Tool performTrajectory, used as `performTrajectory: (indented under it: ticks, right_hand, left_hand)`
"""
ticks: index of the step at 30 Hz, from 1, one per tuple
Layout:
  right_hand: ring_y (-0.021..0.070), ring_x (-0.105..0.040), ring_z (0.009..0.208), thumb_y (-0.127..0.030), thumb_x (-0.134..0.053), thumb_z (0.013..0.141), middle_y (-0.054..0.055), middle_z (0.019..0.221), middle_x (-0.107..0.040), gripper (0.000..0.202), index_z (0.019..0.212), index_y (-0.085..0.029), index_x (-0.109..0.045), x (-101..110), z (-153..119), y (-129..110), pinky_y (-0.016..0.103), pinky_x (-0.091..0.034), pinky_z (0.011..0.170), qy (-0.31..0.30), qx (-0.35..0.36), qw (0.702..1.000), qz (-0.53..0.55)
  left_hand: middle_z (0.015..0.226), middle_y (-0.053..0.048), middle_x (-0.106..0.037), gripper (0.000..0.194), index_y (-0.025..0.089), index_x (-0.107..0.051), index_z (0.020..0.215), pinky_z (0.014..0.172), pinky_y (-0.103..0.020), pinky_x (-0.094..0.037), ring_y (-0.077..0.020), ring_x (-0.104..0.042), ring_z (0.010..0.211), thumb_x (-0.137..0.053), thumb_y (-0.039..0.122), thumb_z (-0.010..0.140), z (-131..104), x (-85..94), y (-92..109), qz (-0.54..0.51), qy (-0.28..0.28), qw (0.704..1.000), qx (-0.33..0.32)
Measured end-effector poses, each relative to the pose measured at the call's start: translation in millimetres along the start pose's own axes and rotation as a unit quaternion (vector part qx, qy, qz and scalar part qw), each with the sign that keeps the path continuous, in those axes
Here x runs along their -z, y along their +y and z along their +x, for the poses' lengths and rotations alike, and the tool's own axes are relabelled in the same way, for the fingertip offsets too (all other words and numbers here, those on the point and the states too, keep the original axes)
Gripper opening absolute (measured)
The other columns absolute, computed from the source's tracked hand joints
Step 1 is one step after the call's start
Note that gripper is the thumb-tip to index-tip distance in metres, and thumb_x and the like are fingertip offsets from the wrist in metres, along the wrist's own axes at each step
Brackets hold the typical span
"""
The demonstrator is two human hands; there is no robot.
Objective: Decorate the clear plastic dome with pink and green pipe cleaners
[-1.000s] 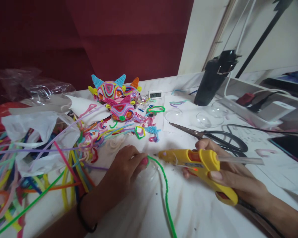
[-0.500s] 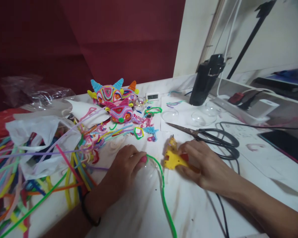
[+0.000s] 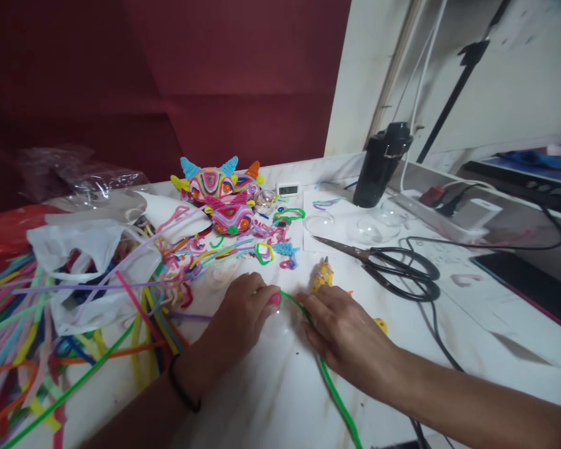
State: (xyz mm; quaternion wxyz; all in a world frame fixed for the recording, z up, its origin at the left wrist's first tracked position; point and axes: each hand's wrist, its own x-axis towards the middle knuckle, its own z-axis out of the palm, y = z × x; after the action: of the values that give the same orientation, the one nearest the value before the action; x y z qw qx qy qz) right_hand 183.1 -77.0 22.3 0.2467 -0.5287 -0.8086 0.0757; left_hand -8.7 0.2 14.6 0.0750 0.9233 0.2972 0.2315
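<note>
My left hand (image 3: pixel 244 315) is closed at a small clear plastic dome (image 3: pixel 281 325) with a pink fuzzy piece (image 3: pixel 275 299) on top. By its thumb, one end of a green pipe cleaner (image 3: pixel 331 381) meets the pink piece. My right hand (image 3: pixel 342 323) pinches that pipe cleaner a short way from the end; the rest trails toward me across the table. Behind the right hand lies a yellow hot glue gun (image 3: pixel 323 274), mostly covered by the fingers, its nozzle pointing away from me.
Black-handled scissors (image 3: pixel 388 265) lie to the right, near clear domes (image 3: pixel 376 231) and a black bottle (image 3: pixel 382 167). Colourful animal heads (image 3: pixel 231 215) stand at the back. Loose pipe cleaners (image 3: pixel 32 337) and a white plastic bag (image 3: pixel 75 243) fill the left. A dark phone (image 3: pixel 528 290) is far right.
My right hand has let go of the glue gun, which now lies on the table, and has moved left to take hold of the green pipe cleaner. My left hand stays at the dome.
</note>
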Motion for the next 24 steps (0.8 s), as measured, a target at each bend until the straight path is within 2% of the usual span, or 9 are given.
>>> performTrajectory:
  ticks: [5, 13, 24]
  right_hand:
    - [0.0254, -0.058, 0.073, -0.011, -0.044, 0.086, 0.011, 0.077, -0.063, 0.027, 0.105, -0.011, -0.063, -1, -2, -8, 0.037, -0.047, 0.066, 0.023, -0.031, 0.999, -0.017]
    - [0.0238, -0.057, 0.067, -0.002, -0.043, 0.079, 0.011, 0.074, -0.065, 0.029, 0.094, -0.01, -0.066, -10, 2, -20, 0.035, -0.041, 0.065, 0.013, -0.028, 0.997, -0.074]
    - [0.0182, -0.055, 0.054, -0.005, -0.046, 0.071, 0.005, 0.061, -0.062, 0.018, 0.074, -0.016, -0.06, -15, 10, -35, 0.031, -0.034, 0.054, 0.008, -0.051, 0.993, -0.103]
  left_hand:
    - [0.084, -0.004, -0.054, 0.019, 0.017, -0.065, 0.098, 0.076, -0.034, -0.045, -0.0194, -0.05, 0.081, -0.046, 0.019, 0.092, 1, -0.7, 1, 0.007, 0.004, 1.0, 0.01]
    - [0.082, -0.004, -0.054, 0.018, 0.017, -0.065, 0.094, 0.072, -0.033, -0.044, -0.019, -0.049, 0.078, -0.047, 0.019, 0.092, 2, -0.4, 1, 0.011, 0.004, 1.0, 0.006]
    - [0.082, -0.006, -0.054, 0.026, 0.015, -0.065, 0.095, 0.074, -0.036, -0.046, -0.0199, -0.049, 0.077, -0.039, 0.02, 0.094, 2, -0.7, 1, 0.006, 0.007, 1.0, -0.003]
